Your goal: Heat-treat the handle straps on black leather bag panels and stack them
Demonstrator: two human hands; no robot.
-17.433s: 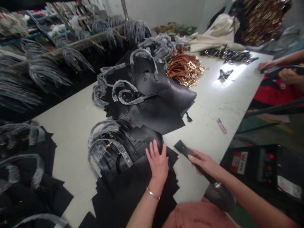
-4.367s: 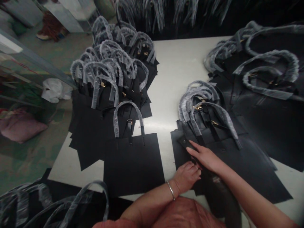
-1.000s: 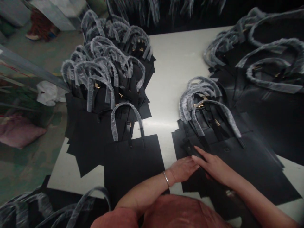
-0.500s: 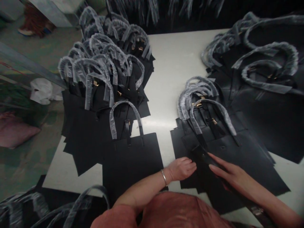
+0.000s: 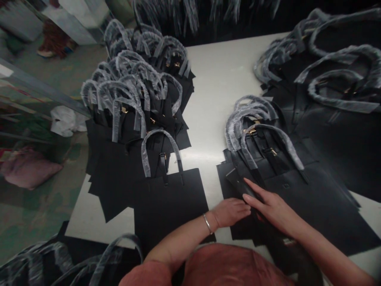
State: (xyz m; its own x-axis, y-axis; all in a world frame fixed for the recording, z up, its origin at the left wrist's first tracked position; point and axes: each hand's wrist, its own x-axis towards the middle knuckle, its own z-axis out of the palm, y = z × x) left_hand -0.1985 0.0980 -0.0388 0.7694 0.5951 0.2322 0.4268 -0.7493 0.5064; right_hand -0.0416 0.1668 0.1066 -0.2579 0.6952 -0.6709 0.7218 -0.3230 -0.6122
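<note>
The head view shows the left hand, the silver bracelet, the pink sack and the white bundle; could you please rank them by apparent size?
1. Pink sack
2. Left hand and white bundle: too alike to rank
3. Silver bracelet

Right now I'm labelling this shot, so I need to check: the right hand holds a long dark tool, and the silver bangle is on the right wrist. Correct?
Not quite: the head view shows the silver bangle on the left wrist. The right hand does hold a long dark tool.
</note>
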